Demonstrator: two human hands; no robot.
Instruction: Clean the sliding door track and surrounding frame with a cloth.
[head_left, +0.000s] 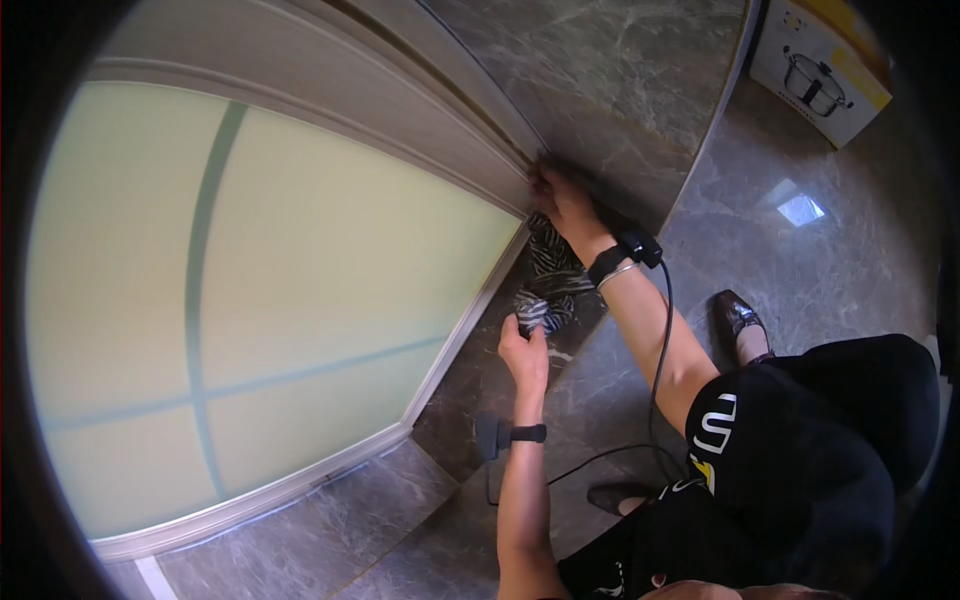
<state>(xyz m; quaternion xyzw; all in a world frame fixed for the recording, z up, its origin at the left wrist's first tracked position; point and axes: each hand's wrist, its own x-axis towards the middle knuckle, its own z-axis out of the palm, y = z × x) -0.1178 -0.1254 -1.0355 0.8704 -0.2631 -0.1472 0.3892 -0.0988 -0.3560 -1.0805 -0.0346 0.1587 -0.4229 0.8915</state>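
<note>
A black-and-white zebra-striped cloth (559, 259) stretches down from the corner of a framed, frosted-glass sliding door (337, 247). My left hand (526, 354) pinches its bunched lower end between thumb and fingers. Higher up, my right hand (559, 196) reaches to the door frame (450, 142), close against the marble-look wall (600, 90). Its fingers are curled and blurred by motion, and the upper end of the cloth lies just below them. Whether those fingers grip the cloth is hidden.
A cardboard box (821, 82) printed with a cooking pot stands on the glossy tiled floor (802, 277). A black cable (664, 337) runs from the device on my right wrist (637, 247). My dark shoe (739, 315) and knee (780, 442) are at the right.
</note>
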